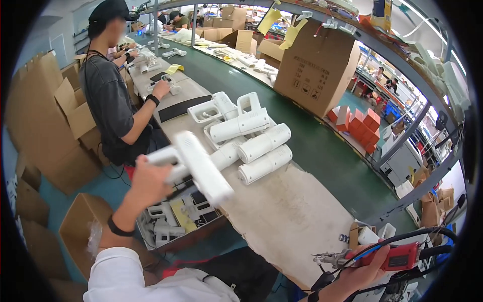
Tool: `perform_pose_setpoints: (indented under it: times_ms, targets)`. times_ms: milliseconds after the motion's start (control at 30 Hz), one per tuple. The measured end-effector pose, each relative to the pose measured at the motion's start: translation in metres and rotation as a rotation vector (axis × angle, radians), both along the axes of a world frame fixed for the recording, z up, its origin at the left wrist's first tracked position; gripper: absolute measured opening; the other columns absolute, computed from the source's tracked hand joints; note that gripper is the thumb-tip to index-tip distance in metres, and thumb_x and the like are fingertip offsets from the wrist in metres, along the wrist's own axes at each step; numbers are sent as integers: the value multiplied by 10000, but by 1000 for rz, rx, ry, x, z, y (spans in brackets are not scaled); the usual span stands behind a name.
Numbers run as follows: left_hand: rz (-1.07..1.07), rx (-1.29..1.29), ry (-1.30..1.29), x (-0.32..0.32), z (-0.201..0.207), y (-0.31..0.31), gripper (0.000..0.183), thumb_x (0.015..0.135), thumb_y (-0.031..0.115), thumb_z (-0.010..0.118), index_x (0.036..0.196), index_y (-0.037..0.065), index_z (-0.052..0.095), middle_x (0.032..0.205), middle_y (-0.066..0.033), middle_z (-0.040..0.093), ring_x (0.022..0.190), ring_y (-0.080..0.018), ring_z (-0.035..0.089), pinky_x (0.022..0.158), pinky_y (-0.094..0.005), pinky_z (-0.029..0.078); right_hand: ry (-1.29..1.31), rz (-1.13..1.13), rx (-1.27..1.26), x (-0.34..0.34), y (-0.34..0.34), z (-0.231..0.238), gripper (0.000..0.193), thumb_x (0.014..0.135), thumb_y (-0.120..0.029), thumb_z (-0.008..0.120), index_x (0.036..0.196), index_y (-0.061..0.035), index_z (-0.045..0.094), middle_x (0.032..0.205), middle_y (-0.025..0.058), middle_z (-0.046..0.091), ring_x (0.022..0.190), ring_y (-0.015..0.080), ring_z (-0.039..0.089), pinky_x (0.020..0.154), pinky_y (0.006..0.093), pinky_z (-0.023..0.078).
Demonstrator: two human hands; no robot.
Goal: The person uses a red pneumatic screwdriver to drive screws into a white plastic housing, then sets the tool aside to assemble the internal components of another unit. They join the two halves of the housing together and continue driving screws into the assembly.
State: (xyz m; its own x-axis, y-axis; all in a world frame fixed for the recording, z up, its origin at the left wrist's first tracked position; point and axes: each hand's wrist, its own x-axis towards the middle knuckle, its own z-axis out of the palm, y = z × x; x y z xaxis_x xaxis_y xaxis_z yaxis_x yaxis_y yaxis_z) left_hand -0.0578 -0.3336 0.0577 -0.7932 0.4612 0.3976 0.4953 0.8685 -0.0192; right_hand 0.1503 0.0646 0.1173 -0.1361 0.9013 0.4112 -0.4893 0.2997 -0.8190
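My left hand (149, 182) grips the loop handle of a white pistol-shaped plastic housing (205, 168), held up above the left edge of the bench and slightly blurred. In my right hand (366, 272), at the lower right, is a red power screwdriver (401, 257); its metal tip points left over the bench, and black cables run from it. Several similar white housings (264, 144) lie heaped on the bench, beyond the lifted one. Below my left hand a box (201, 229) holds more white parts and a yellow sheet.
A worn grey board (297, 211) covers the bench, with a green belt (322, 173) running along its far side. A co-worker (113, 85) stands at the left, handling a white part. Cardboard boxes (78, 221) stand at the left; a large carton (314, 70) sits beyond the belt.
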Motion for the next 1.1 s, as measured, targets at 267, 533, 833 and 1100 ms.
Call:
perform_pose_setpoints:
  times_ms: [267, 533, 833, 1100]
  targets:
    - [-298, -166, -317, 63, -76, 179, 560, 719, 224, 672, 1249, 87, 553, 745, -54, 658, 717, -244, 651, 945, -537, 351, -34, -68, 44, 25, 13, 2, 307, 899, -286, 658, 971, -11, 543, 622, 65, 562, 433, 121, 519, 337, 241, 418]
    - [-748, -50, -30, 66, -20, 266, 824, 653, 460, 773, 1309, 42, 499, 1040, -147, 611, 1035, -275, 583, 981, -509, 349, -113, -127, 75, 31, 13, 24, 272, 882, -261, 681, 879, -20, 556, 555, 42, 533, 361, 117, 461, 319, 243, 363]
    - [-910, -426, -558, 46, -69, 368, 658, 606, 559, 760, 1029, 68, 644, 1030, -134, 633, 1036, -288, 599, 932, -472, 420, -81, 42, 187, -21, 36, 13, 190, 911, -180, 657, 880, -16, 567, 525, 22, 511, 407, 99, 479, 371, 227, 330]
    - [-853, -320, -535, 47, -59, 358, 590, 644, 554, 713, 984, 75, 665, 896, -123, 673, 894, -293, 651, 812, -406, 496, -140, 104, 196, -68, 42, -10, 208, 908, -188, 667, 888, -8, 565, 537, 27, 528, 416, 103, 488, 383, 230, 344]
